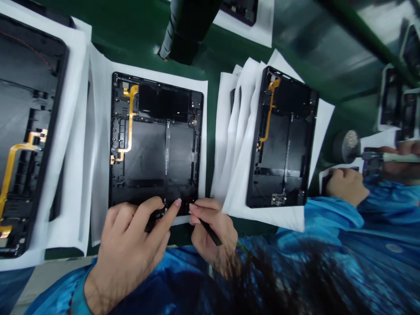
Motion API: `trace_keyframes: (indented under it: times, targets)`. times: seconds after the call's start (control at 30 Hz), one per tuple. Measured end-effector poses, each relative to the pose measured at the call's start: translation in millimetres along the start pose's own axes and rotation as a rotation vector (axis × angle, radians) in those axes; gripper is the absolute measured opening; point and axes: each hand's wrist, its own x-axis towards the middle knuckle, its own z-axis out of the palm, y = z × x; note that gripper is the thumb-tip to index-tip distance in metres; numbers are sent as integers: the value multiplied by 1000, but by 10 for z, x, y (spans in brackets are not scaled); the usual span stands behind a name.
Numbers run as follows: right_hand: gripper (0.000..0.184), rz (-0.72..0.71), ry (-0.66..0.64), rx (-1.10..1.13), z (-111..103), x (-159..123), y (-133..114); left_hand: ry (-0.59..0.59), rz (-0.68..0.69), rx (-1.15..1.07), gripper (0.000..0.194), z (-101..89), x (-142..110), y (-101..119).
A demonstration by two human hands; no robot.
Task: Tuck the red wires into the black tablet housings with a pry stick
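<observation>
We had our left hand (131, 245) pressed on the near edge of the open tablet housing (155, 140), fingers spread apart, while our right hand (211, 232) kept its fingers clamped on a thin black stylus (210, 232). The housing lay on white paper (98, 144) on the green desk (131, 39); farther right, a second housing (282, 140) topped a paper stack.

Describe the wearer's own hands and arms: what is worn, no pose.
Both hands are bare: no gloves, rings or watch show on the left hand or the right hand. Fingernails are short and unpainted. Each forearm is covered by a bright blue sleeve of smooth, slightly shiny fabric, reaching to the wrist. No markings or logos show on the sleeves.
</observation>
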Motion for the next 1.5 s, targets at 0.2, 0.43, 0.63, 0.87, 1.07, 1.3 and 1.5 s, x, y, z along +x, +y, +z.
trace_keyframes:
  times: [0.2,0.43,0.63,0.87,1.07,1.3,1.5]
  targets:
    - [29,59,-4,-41,8,40,-38,6,-25,22,39,11,20,33]
    - [25,13,-85,-6,-21,58,-7,-16,-32,-3,37,-11,16,38]
    - [30,165,140,181,55,54,25,-15,-36,50,42,10,23,31]
    - [30,128,59,1,27,53,-41,-8,-60,78,44,-10,29,53]
    - [33,128,100,-19,45,37,-50,-13,-66,62,43,-10,21,55]
    - [31,135,96,14,37,60,-20,-19,-85,0,43,-1,-5,10]
    - [37,64,23,60,2,29,-101,-21,85,-63,35,-101,-136,-169]
